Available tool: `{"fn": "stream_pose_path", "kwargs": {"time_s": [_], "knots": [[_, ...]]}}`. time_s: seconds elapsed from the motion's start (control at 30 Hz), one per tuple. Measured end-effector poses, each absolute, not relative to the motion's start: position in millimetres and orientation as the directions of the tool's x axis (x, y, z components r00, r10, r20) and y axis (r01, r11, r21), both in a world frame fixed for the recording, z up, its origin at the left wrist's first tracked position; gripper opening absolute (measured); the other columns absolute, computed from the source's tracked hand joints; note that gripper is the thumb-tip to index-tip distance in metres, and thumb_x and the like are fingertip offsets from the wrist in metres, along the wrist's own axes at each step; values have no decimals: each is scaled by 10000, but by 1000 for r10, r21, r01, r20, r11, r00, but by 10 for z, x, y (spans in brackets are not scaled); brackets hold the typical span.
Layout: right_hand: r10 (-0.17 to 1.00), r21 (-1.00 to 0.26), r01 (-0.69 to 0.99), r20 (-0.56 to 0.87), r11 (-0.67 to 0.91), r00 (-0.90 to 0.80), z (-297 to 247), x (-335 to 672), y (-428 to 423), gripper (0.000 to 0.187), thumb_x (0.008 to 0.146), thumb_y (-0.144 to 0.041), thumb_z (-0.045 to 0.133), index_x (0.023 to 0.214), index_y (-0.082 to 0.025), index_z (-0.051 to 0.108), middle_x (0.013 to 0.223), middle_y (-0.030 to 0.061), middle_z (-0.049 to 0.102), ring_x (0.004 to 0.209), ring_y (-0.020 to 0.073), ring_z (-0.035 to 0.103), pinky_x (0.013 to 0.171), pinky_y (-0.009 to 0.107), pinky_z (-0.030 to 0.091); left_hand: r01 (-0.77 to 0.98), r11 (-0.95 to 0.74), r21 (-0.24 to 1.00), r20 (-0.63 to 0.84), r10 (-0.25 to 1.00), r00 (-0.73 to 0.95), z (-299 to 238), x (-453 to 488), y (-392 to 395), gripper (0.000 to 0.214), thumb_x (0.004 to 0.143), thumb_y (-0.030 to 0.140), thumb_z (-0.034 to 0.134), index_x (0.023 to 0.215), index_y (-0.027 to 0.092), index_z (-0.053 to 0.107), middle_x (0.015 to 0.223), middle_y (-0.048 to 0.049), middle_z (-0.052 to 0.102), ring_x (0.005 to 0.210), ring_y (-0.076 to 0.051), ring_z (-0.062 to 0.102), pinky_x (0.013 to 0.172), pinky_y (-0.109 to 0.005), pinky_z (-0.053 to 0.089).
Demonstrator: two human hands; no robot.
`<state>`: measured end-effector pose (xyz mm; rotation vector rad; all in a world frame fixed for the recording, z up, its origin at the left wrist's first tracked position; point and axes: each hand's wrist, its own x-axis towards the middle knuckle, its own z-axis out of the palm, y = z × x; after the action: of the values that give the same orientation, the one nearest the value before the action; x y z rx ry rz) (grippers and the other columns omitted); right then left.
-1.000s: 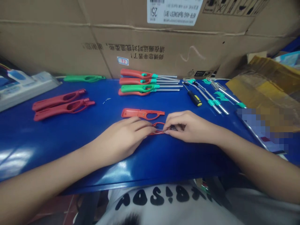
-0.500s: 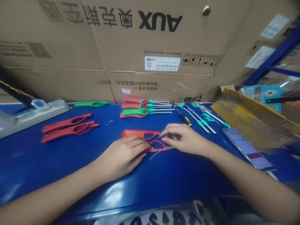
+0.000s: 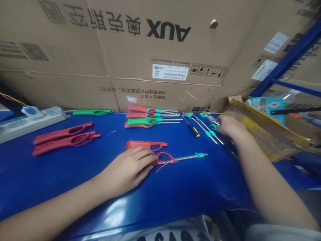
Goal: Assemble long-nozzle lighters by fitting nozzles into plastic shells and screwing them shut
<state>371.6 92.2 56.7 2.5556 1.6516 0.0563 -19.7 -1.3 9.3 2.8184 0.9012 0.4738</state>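
Observation:
My left hand (image 3: pixel 134 167) is closed over the handle end of an opened red lighter (image 3: pixel 164 157), pressing it on the table. From its front runs a metal tube (image 3: pixel 185 157) with a teal clip (image 3: pixel 200 155) near the tip, and a thin wire trails below the trigger loop. Just behind lies a separate red handle shell (image 3: pixel 147 145). At the back right my right hand (image 3: pixel 232 126) is down among small metal and teal parts (image 3: pixel 213 121), its fingers bent together. What the fingertips hold is hidden.
Assembled lighters (image 3: pixel 145 118), a screwdriver (image 3: pixel 194 130) and loose metal tubes (image 3: pixel 209 134) lie along the back. Red handles (image 3: pixel 66 139), a green handle (image 3: pixel 92 112) and a power strip (image 3: pixel 42 118) are left. A taped carton (image 3: pixel 260 130) stands right, a large cardboard box (image 3: pixel 125 53) behind.
My right hand has left the lighter's metal tube and moved right and back to the loose parts. My left hand stays on the lighter. The view has shifted slightly.

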Motion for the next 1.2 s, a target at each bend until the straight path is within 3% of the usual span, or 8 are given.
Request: {"fn": "stream_pose_path", "kwargs": {"time_s": [0.2,0.3,0.4,0.47,0.6,0.73,0.93,1.2], "knots": [[899,51,900,-50,-432,434,525,3769,973,117,813,-265,676,872,-171,710,1060,195,715,1009,370,687,762,443,540,542,-806,237,255,590,766,79,-203,12,285,1027,224,459,1258,242,625,1250,-43,691,1141,-223,639,980,-388,536],[932,-33,931,-8,-364,364,580,3681,934,108,874,-249,612,875,-171,686,1002,165,721,980,311,696,763,386,545,563,-785,259,244,617,748,107,-207,11,296,1012,213,480,1270,246,623,1251,-45,695,1140,-227,648,973,-390,541],[990,-256,956,-22,-141,140,615,3454,829,198,950,-384,549,975,-218,652,917,58,721,838,185,698,690,274,555,576,-763,294,231,641,732,144,-203,3,327,988,201,507,1295,246,610,1260,-50,695,1155,-231,645,976,-389,541],[984,-672,734,-47,95,-171,577,3237,740,268,924,-462,586,959,-197,613,827,46,690,712,170,677,597,275,560,584,-750,311,226,655,721,158,-197,1,333,983,214,520,1303,244,607,1266,-56,691,1160,-234,642,980,-393,540],[950,-929,367,-85,34,-302,368,2818,607,370,814,-496,725,913,-190,541,790,27,657,701,174,698,606,307,605,608,-732,308,223,677,702,150,-198,3,328,988,256,532,1302,225,621,1260,-79,691,1133,-242,654,961,-397,550],[961,-874,465,8,142,-278,152,2667,597,281,863,-438,654,971,-214,523,753,-23,599,534,127,602,480,267,497,605,-765,220,245,643,725,133,-207,2,287,1013,271,501,1236,215,673,1215,-72,708,1092,-241,668,938,-395,557],[895,-469,762,238,447,-378,126,2774,623,206,959,-365,538,946,-183,632,864,51,645,716,152,571,679,289,442,611,-790,44,271,599,754,116,-196,-23,321,1035,285,461,1220,181,701,1185,-90,717,1037,-266,685,882,-423,580],[924,-222,902,181,371,-336,184,2673,521,346,889,-512,641,771,-205,534,806,29,642,706,170,551,570,269,302,603,-793,-86,247,569,784,99,-165,-71,347,1047,237,418,1226,129,695,1097,-136,712,987,-295,686,802,-436,596]]}}
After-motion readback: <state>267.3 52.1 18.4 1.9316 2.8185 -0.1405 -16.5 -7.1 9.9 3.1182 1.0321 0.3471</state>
